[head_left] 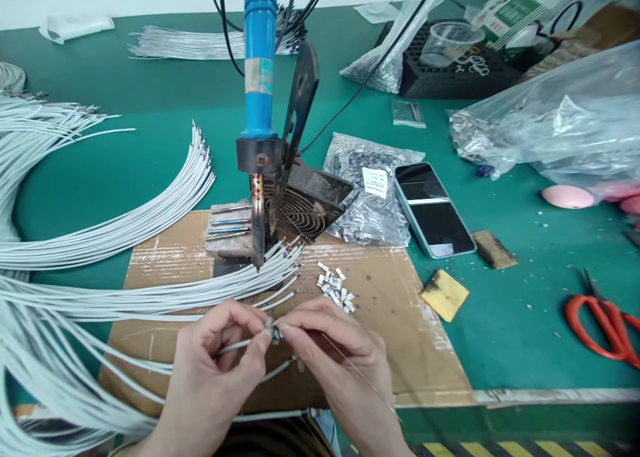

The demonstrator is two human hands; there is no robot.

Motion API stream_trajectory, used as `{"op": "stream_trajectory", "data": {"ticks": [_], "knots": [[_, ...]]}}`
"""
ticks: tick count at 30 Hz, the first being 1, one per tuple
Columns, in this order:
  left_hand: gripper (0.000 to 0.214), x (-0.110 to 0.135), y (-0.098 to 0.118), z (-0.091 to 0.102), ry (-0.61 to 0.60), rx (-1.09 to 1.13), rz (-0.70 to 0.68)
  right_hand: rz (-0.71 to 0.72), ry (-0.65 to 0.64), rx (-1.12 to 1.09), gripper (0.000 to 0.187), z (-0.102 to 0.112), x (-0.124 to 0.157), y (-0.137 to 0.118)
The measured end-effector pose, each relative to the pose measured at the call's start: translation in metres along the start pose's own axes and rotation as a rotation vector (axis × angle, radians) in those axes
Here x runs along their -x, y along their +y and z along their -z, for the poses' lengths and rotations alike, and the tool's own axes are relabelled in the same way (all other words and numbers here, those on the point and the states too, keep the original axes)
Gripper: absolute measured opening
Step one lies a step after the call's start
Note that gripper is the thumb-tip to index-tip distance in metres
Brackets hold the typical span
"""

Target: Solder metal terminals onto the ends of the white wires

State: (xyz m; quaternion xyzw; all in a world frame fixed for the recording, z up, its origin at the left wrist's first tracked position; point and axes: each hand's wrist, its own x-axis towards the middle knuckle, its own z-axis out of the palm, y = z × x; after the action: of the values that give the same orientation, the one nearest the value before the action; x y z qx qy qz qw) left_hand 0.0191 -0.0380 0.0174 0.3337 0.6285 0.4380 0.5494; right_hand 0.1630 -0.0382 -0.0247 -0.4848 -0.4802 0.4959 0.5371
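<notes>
My left hand (215, 363) pinches the end of a white cable (235, 345) between thumb and forefinger, over a brown cardboard sheet (390, 323). My right hand (335, 350) meets it fingertip to fingertip, pinching a small metal part (274, 332) at the cable's tip; a thin strand of wire (350, 367) runs across this hand. A little pile of small white connectors (335, 288) lies just beyond my right fingers. Straight ahead a blue-handled soldering iron (259, 110) hangs tip down in a stand (300, 197), above the ends of several more white cables (270, 270).
Big bundles of white cables (100, 230) fan over the green table (150, 110) at left. A phone (433, 210), bags of parts (370, 190), two sponge pieces (445, 293), red scissors (605, 323) and clear plastic bags (550, 130) lie to the right.
</notes>
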Motion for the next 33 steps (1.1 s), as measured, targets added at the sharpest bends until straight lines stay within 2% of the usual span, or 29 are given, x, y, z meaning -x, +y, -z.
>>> {"op": "stream_trajectory", "data": {"ticks": [7,10,14,18,23,33], "knots": [[0.011,-0.003,-0.002,0.000,-0.009,-0.032,-0.001,0.044,0.018,0.146,0.024,0.003,0.007,-0.001],[0.011,-0.006,-0.003,0.001,0.002,-0.051,-0.023,-0.054,0.057,0.162,0.035,0.002,0.014,0.000],[0.011,-0.013,-0.005,0.001,0.050,-0.066,-0.053,-0.143,0.172,0.201,0.020,-0.003,0.018,-0.001],[0.011,-0.018,-0.005,0.001,0.113,-0.066,-0.079,-0.074,0.131,0.273,0.031,-0.006,0.012,-0.003],[0.010,-0.024,-0.003,0.001,0.154,-0.063,-0.106,0.051,0.105,0.233,0.023,-0.012,0.002,-0.002],[0.011,-0.035,-0.010,0.004,0.123,-0.111,-0.144,0.008,0.150,0.184,0.022,-0.020,-0.007,-0.003]]}}
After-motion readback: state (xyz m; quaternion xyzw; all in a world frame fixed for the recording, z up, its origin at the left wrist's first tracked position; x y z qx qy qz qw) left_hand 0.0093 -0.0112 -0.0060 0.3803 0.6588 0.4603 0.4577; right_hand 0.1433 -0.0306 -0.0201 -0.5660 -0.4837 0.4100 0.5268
